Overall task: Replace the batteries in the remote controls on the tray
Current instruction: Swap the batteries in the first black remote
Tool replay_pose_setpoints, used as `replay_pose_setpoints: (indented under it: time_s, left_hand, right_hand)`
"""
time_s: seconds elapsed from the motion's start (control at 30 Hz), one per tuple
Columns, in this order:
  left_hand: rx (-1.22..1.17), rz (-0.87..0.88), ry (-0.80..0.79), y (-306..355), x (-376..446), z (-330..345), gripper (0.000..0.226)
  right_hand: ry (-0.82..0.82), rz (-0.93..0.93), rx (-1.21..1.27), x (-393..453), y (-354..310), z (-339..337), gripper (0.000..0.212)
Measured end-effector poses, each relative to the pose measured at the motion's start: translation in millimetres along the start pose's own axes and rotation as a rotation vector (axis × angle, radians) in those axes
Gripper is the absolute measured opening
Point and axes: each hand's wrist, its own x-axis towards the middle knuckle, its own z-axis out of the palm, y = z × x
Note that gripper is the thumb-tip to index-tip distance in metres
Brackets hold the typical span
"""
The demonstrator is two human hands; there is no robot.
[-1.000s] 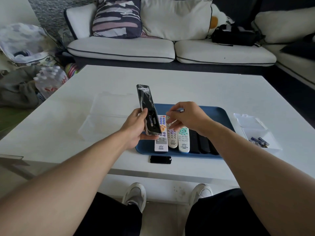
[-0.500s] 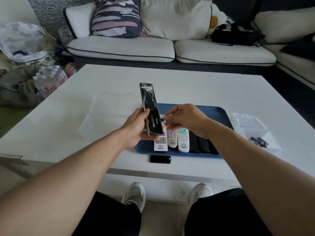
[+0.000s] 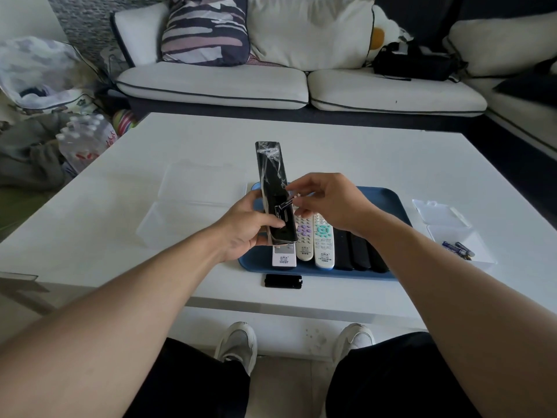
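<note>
we grip black remote [image 3: 275, 194] in left hand [image 3: 245, 227] | right hand [image 3: 328, 203] pinches battery [image 3: 287, 202], now moved down into the open bay | seating underway | tray [image 3: 388, 203] beneath both hands

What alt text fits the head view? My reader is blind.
Left hand holds a long black plastic-wrapped remote upright while the right hand pinches a small battery at its open back, above a blue tray of remotes on a white table.

Left hand [image 3: 244, 227] grips (fingers curled); right hand [image 3: 328, 203] pinches.
</note>
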Motion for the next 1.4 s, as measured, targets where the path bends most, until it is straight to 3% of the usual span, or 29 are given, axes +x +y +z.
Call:
replay_pose_setpoints:
  time_s: [0.4,0.6,0.77,0.93,1.03,1.4]
  left_hand:
    - [0.010,0.008,-0.047,0,0,-4,0.064]
    - [-0.072,0.000,-0.095,2,-2,-2,0.035]
    - [-0.085,0.002,-0.075,3,0,-1,0.027]
    - [-0.031,0.018,-0.046,2,-1,-1,0.038]
    - [-0.028,0.015,-0.013,2,0,-1,0.044]
    - [-0.052,0.000,0.105,1,3,2,0.030]
  right_hand:
    - [0.015,-0.010,-0.057,-1,-2,-1,0.015]
    - [0.023,-0.023,-0.112,1,-2,1,0.016]
    - [0.065,-0.024,-0.109,3,-1,2,0.016]
    - [0.097,-0.057,-0.211,5,0,5,0.020]
    - [0.055,-0.075,-0.305,6,1,4,0.018]
    - [-0.016,-0.053,-0.324,2,-2,6,0.028]
